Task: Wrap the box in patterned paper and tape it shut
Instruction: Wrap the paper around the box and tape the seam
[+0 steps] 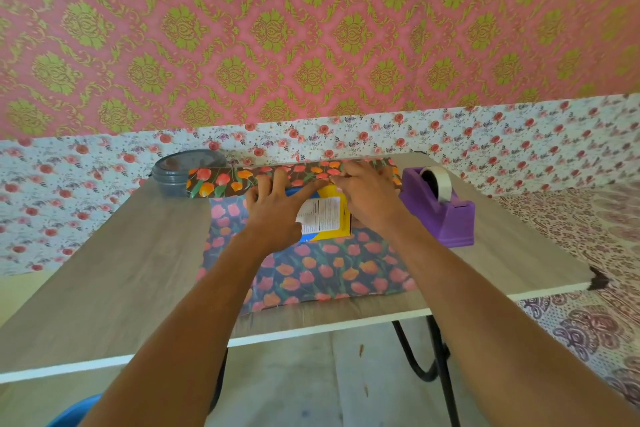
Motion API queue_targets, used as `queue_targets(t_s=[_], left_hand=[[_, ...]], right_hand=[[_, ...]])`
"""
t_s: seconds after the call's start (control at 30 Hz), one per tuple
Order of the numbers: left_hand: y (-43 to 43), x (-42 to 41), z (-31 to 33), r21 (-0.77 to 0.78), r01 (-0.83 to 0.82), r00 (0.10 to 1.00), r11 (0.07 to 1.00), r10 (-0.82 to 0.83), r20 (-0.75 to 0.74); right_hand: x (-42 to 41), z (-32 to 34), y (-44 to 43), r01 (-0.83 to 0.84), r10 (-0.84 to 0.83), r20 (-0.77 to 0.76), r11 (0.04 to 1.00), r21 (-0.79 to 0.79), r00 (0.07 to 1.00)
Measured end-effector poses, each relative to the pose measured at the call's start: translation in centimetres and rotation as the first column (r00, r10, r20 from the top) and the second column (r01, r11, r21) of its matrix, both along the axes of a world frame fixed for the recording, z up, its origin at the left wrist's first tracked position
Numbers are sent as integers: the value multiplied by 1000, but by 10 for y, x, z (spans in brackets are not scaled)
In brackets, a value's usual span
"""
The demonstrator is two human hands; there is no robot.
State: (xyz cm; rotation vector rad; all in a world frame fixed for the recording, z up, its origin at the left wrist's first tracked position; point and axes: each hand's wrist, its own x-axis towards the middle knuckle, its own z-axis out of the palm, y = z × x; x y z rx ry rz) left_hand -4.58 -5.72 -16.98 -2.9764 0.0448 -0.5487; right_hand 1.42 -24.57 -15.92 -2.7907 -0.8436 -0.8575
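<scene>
Box (325,215) lying mid-sheet on paper (311,274) on the worktop (138,253), far flap (294,177) drawn over its top. Left grip (277,211) spread flat, pressing the flap taut; right grip (369,199) pinching its edge, probably to line it up. Dispenser (440,215) just beside, ready for taping.

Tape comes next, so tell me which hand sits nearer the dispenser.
The right hand, on the folded paper beside the purple tape dispenser; the left hand lies on the box, farther toward the grey container.
</scene>
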Motion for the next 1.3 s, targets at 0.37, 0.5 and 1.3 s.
queue_targets(t_s=[0.37,0.5,1.3], left_hand=[[-6,4,-6,-112,-17,990,994,32,138],[-11,9,-9,-118,-89,983,989,106,149],[-13,9,-9,-130,-67,983,989,88,158]], right_hand=[[-10,-19,-96,332,-334,-127,684,649,934],[-6,-25,-135,602,-386,-462,525,602,799],[9,-18,-151,642,-46,-659,288,711,751]])
